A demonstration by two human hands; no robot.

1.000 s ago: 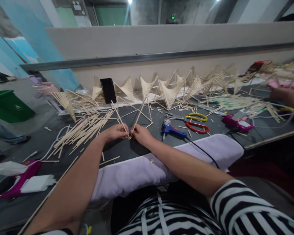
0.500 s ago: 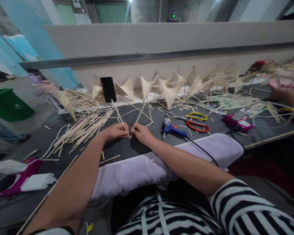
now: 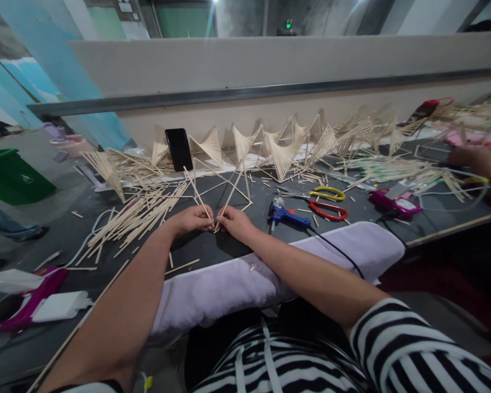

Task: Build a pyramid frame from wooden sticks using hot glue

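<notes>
Dark grey desk, with a pale lilac padded roll under both forearms, probably as a rest. Heap of loose bamboo sticks left of left hand. Open frame of thin bamboo sticks rises just beyond both hands. Left hand and right hand each pinch its near corner, likely holding the joint together. Blue glue gun lies near, right of right hand.

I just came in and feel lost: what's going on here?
A person pinches the near corner of a stick frame with left hand and right hand over the table. Loose sticks lie to its left, a glue gun and scissors to its right. Finished stick shapes line the wall. Another person's hand is at far right.
</notes>
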